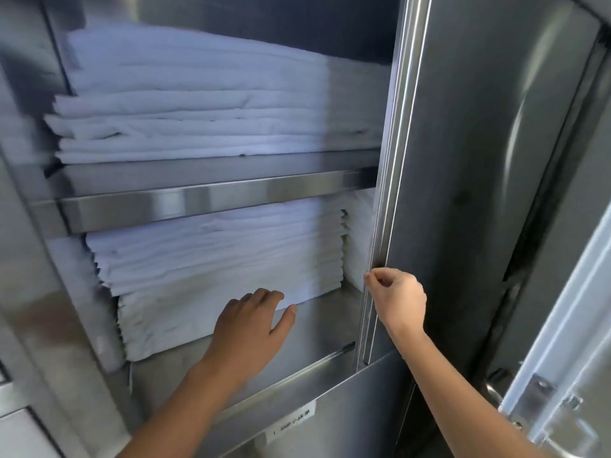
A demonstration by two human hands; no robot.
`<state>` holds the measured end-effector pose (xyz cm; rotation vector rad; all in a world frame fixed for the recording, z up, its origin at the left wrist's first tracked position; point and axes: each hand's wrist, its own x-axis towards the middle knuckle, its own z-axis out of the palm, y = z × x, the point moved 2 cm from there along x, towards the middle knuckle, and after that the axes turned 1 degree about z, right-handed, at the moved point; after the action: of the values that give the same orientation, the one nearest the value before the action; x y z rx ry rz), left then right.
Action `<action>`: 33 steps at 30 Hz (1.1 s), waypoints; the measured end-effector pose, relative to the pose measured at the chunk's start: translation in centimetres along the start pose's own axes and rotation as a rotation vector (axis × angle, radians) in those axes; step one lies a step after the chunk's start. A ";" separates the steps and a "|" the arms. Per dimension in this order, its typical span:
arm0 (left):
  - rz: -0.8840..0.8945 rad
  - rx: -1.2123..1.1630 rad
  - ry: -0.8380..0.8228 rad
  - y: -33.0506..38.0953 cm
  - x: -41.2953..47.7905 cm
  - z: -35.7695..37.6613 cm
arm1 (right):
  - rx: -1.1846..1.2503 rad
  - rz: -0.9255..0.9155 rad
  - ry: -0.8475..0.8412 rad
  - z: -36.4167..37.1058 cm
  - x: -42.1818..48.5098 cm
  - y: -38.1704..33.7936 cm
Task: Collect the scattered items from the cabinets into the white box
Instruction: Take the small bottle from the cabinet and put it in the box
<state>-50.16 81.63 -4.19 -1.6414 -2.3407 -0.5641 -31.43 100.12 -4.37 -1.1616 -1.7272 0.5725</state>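
left hand (251,320) bare | right hand (398,300) bare | forearms unsleeved

Cabinet (463,160), stainless steel, two shelves that I can see.

Upper shelf (211,196): one tall stack of folded white cloths (215,117), spanning nearly the full opening, lower layers jutting toward the front edge.

Lower shelf (258,368): a main stack of folded white cloths (211,259) set toward the left, its bottom bundle pushed further forward than the layers above. Just beside it on the right, a narrower white stack (358,239), partly hidden behind the door edge (380,226). Bare steel in front of both.
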 end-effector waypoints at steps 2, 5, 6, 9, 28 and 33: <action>-0.050 0.011 0.002 -0.9 -1.7 -0.5 | -0.003 -0.018 -0.040 0.7 -1.7 -1.3; -0.123 0.040 0.025 -1.6 -4.8 -1.6 | 0.017 -0.067 -0.131 1.7 -4.4 -2.8; -0.137 0.060 0.021 -1.7 -5.8 -2.0 | 0.030 -0.089 -0.158 2.0 -5.2 -3.2; -0.181 0.117 0.035 -1.5 -8.7 -3.6 | 0.119 -0.142 -0.269 2.8 -7.5 -4.0; -0.576 0.318 0.129 0.5 -24.7 -11.2 | 0.539 -0.240 -0.821 6.7 -17.6 -10.1; -0.649 0.330 0.127 -0.7 -27.2 -12.6 | 0.551 -0.235 -0.910 7.8 -20.3 -12.2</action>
<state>-41.80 52.82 -3.73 -0.6726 -2.6655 -0.3422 -41.72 77.62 -7.32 -0.2775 -2.1782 1.4641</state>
